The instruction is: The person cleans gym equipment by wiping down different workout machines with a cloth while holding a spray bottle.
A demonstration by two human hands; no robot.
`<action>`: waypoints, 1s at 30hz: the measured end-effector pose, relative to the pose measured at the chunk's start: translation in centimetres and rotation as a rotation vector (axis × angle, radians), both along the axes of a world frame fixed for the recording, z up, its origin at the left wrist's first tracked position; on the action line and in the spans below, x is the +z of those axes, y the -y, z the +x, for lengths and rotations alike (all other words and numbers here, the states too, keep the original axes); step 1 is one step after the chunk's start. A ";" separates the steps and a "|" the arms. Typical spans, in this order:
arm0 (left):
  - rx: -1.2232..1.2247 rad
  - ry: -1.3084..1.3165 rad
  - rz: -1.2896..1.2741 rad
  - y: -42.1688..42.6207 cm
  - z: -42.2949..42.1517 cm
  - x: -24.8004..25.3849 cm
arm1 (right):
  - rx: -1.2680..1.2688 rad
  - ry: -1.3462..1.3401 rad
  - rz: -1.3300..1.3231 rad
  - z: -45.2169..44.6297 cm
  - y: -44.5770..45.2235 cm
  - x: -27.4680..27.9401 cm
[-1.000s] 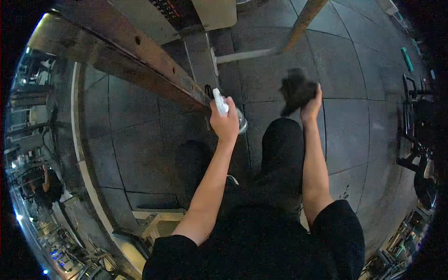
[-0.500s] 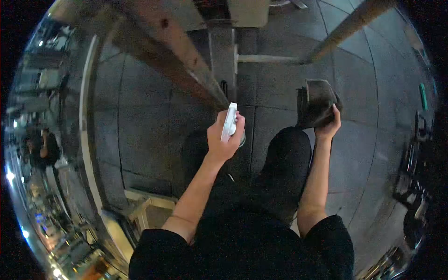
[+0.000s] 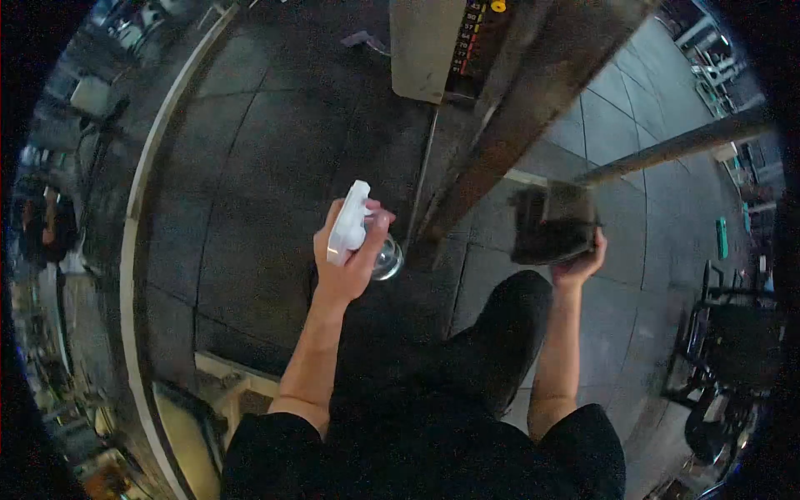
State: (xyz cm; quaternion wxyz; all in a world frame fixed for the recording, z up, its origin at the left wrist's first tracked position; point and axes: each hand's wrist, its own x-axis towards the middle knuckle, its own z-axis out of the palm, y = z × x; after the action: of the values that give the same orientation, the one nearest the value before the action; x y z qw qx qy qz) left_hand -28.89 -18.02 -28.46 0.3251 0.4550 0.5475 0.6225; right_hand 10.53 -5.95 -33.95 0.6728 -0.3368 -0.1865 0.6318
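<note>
Dark tiled floor [image 3: 279, 175] beneath spray bottle [image 3: 351, 223]

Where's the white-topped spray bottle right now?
In the head view, the spray bottle is left of centre, gripped in the person's left hand, just left of the lower end of the brown beam.

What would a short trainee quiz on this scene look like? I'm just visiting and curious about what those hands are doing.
1. Multiple choice: what does the left hand hold?
a) a hammer
b) a spray bottle
c) a mug

2. True or false: the right hand is empty.

3. Fill in the blank: the small bar-like object towards the right edge of the picture is coloured ____.

Key:
1. b
2. False; it holds a dark cloth.
3. green
</note>
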 end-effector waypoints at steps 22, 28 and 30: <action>-0.436 -0.030 0.298 -11.9 -15.8 3.0 | -0.569 0.298 0.273 -6.5 5.6 14.5; -0.350 0.051 0.272 -7.3 -22.9 0.2 | -0.385 0.391 0.189 -23.4 -2.0 17.4; -0.273 -0.048 0.194 -4.8 -25.2 -0.9 | -0.412 0.505 0.299 -24.6 -1.8 16.4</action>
State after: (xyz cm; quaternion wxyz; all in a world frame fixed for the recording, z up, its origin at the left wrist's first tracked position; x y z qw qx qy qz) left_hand -54.07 -13.17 -29.31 0.3480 0.5691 0.4253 0.6117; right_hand -14.04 -4.14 -17.53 0.7607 -0.4107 -0.3653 0.3453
